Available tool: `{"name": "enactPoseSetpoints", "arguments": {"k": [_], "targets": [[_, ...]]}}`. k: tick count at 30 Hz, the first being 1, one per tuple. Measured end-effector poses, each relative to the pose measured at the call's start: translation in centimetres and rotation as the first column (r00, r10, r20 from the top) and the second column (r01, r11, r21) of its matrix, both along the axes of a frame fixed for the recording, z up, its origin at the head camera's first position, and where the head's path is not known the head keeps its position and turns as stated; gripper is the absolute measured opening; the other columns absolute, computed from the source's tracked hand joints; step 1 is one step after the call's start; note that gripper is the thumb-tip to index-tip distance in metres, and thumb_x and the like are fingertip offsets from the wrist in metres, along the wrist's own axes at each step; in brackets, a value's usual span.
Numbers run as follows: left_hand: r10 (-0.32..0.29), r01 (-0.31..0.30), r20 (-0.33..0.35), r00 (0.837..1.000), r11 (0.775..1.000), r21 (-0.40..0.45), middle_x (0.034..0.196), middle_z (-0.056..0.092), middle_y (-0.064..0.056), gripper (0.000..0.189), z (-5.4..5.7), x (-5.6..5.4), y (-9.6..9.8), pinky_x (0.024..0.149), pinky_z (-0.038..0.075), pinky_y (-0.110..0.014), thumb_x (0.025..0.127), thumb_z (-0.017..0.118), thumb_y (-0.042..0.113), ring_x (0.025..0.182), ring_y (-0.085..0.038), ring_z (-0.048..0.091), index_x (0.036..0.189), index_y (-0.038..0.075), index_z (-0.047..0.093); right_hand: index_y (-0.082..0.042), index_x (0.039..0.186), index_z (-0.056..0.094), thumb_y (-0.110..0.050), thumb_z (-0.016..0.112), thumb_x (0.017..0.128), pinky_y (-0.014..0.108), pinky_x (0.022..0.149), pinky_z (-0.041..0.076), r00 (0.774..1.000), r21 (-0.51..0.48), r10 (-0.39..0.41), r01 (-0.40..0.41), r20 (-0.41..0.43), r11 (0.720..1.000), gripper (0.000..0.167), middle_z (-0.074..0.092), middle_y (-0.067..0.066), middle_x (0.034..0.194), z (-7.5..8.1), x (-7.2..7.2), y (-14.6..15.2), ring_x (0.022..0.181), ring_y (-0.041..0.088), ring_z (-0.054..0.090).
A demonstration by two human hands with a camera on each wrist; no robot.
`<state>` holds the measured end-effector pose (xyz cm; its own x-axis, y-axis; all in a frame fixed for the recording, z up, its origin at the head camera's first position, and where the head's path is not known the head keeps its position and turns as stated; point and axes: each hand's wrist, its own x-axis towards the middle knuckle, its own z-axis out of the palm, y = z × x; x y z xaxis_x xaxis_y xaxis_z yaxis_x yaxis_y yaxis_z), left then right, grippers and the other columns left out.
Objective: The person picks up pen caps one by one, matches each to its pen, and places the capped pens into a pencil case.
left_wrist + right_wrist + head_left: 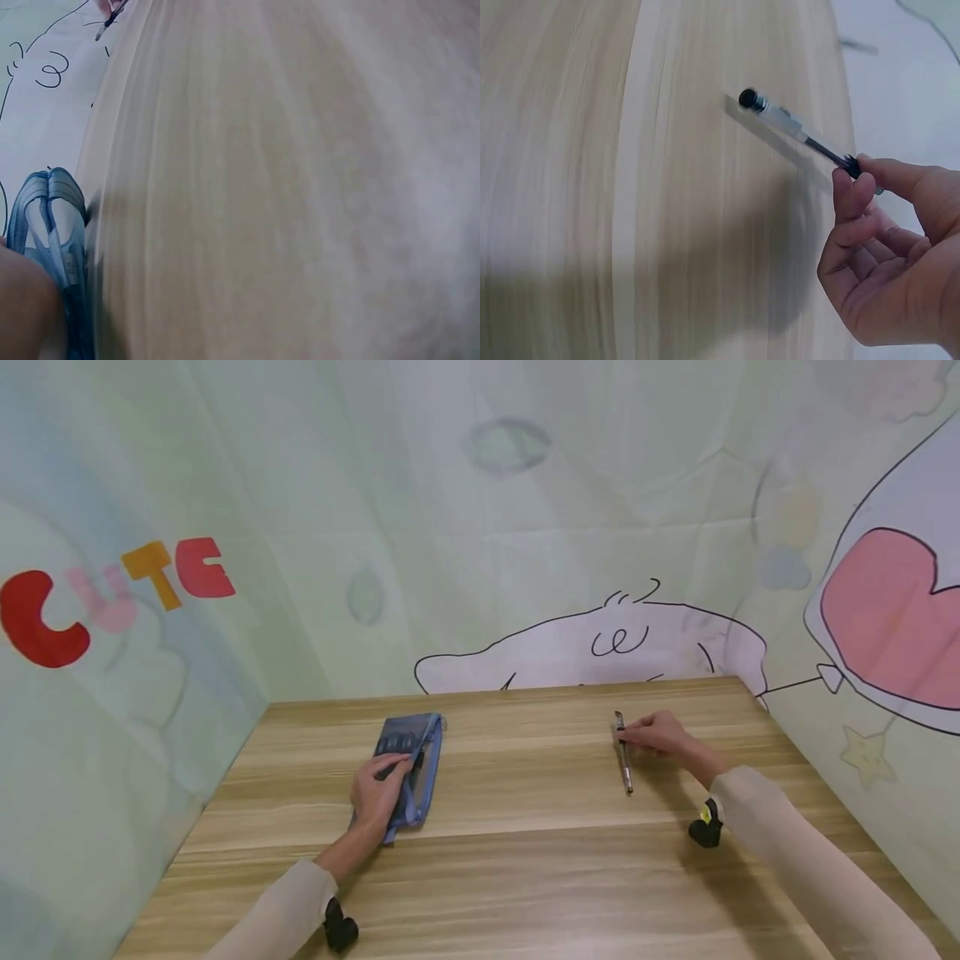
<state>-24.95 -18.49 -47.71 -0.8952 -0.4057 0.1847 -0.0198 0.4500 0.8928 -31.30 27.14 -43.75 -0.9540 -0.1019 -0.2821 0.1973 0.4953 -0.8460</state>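
Note:
On the left of the table lies a blue zippered pencil case (405,735), its long opening facing right with dark items showing inside. My left hand (378,789) pinches the edge of that opening between thumb and fingers. The left wrist view shows the mouth of the case (56,202) parted, with part of the hand (26,307) at the frame's edge. Over the right side of the table, my right hand (660,732) holds a slim pen (625,764) with a clear barrel and dark ends. Thumb and fingertips pinch the pen (780,118) near one end in the right wrist view; its other end points away.
The wood-grain table (517,877) fills the lower view, its far edge against a printed cloth backdrop (480,527). A black wrist device (340,927) hangs from the left sleeve, another black device (705,831) from the right sleeve.

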Motion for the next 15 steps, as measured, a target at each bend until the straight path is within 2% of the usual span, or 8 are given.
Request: {"name": "enactPoseSetpoints", "arguments": {"k": [6, 15], "targets": [[-0.002, 0.002, 0.003, 1.000, 1.000, -0.007, 0.119, 0.075, -0.014, 0.020, 0.0, 0.1, 0.1, 0.114, 0.042, -0.045, 0.088, 0.077, 0.019, 0.123, -0.031, 0.063, 0.104, 0.008, 0.081, 0.002, 0.111, 0.071, -0.024, 0.070, 0.098, 0.016, 0.048, 0.037, 0.995, -0.104, 0.050, -0.042, 0.081, 0.994, 0.029, 0.068, -0.008, 0.070, -0.9, -0.5, -4.9, 0.056, 0.003, 0.050], [-0.001, 0.001, 0.000, 1.000, 1.000, -0.014, 0.120, 0.075, -0.013, 0.020, -0.1, 0.0, 0.1, 0.112, 0.043, -0.044, 0.088, 0.077, 0.019, 0.122, -0.030, 0.064, 0.104, 0.008, 0.082, 0.001, 0.115, 0.072, -0.020, 0.072, 0.097, 0.015, 0.045, 0.035, 0.983, -0.235, 0.172, -0.154, 0.059, 0.960, 0.029, 0.073, -0.003, 0.076, -1.4, -0.7, -15.9, 0.055, 0.003, 0.050]]}}
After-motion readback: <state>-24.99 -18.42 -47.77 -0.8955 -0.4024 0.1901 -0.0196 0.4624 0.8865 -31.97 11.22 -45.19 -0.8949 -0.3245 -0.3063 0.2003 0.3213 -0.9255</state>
